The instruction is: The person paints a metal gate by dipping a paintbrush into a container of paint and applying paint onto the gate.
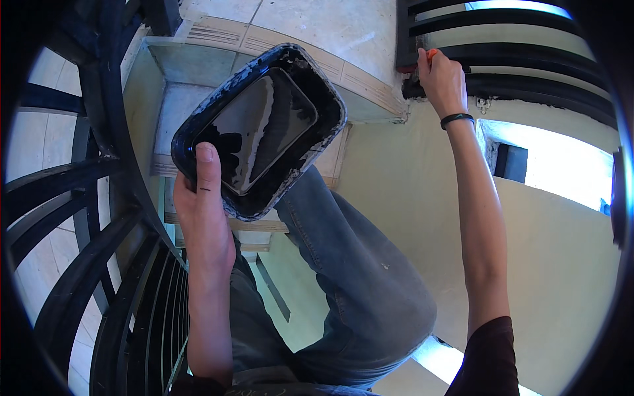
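Observation:
My left hand [201, 204] grips a black tray [316, 69] by its near left edge, thumb over the rim; dark, glossy liquid, apparently paint, lies inside, and the rim is blotched. My right hand [441, 82], with a black band on the wrist, is closed round an orange handle [432, 54], probably a brush's, at the left end of black horizontal bars [495, 53] at the upper right. The working end is mostly hidden behind the hand.
Tiled steps [271, 36] run beneath the tray. A curved black railing [72, 270] lines the left side. My bent leg [356, 277] is below the tray. A pale wall [541, 264] with a bright opening [561, 171] is at the right.

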`<action>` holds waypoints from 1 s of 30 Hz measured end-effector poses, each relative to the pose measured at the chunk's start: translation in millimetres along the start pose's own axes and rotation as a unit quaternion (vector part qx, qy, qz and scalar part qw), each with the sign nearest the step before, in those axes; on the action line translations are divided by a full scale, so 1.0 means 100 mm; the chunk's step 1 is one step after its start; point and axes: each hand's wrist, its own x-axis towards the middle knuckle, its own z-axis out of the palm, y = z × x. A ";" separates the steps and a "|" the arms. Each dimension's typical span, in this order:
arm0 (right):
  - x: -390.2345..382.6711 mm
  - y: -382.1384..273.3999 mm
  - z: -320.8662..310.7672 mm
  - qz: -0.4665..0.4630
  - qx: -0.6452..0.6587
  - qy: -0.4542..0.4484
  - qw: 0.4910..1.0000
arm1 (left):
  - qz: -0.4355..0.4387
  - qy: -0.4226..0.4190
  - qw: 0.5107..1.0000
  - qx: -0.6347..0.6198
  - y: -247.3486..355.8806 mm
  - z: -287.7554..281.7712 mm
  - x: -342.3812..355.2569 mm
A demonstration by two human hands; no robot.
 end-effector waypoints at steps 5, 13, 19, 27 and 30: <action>-0.02 0.08 0.11 -0.009 -0.001 -0.002 1.000 | -0.005 0.003 1.000 -0.001 0.02 0.04 0.01; -0.01 0.09 0.14 -0.029 -0.005 -0.008 1.000 | -0.003 -0.004 1.000 -0.008 0.02 0.06 -0.02; -0.02 0.06 0.13 -0.040 0.009 0.007 0.999 | -0.001 -0.004 1.000 -0.017 0.02 0.06 -0.02; -0.03 0.12 0.05 -0.053 -0.002 -0.012 0.999 | -0.007 0.000 1.000 -0.017 0.06 0.07 -0.01; -0.05 0.05 -0.10 -0.051 0.007 0.005 0.999 | 0.002 -0.001 1.000 -0.018 0.05 0.05 -0.02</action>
